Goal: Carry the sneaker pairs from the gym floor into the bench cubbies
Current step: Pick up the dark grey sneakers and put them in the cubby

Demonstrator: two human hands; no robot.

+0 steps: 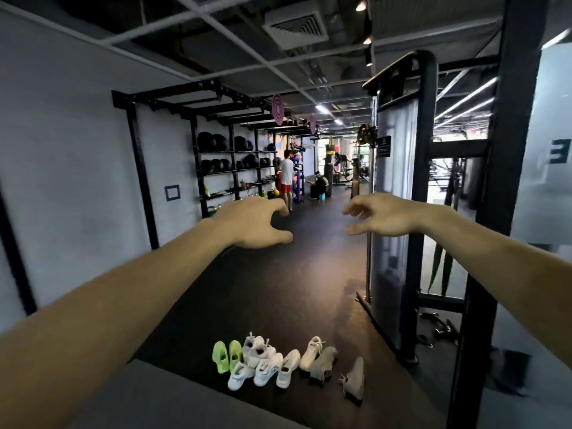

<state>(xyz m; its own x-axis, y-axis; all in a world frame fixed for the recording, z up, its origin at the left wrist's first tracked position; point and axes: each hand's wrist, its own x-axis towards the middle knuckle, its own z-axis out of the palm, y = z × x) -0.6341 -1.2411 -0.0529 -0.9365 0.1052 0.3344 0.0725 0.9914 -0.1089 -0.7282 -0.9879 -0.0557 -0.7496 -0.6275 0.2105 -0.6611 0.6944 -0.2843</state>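
Several sneakers lie in a loose cluster on the dark gym floor at the bottom centre: a neon green pair (227, 355) on the left, white and pale blue sneakers (259, 363) in the middle, a white sneaker (312, 352) and two grey ones (323, 363) (354, 380) on the right. My left hand (252, 223) and my right hand (382, 214) are stretched out in front of me, well above the sneakers, both empty with fingers curled apart. No bench cubbies are visible.
A grey bench top or ledge (161, 397) fills the bottom left. A black cable machine frame (414, 212) with loose handles on the floor stands at right. A rack of medicine balls (229, 162) lines the left wall. Two people (286, 178) are far down the aisle.
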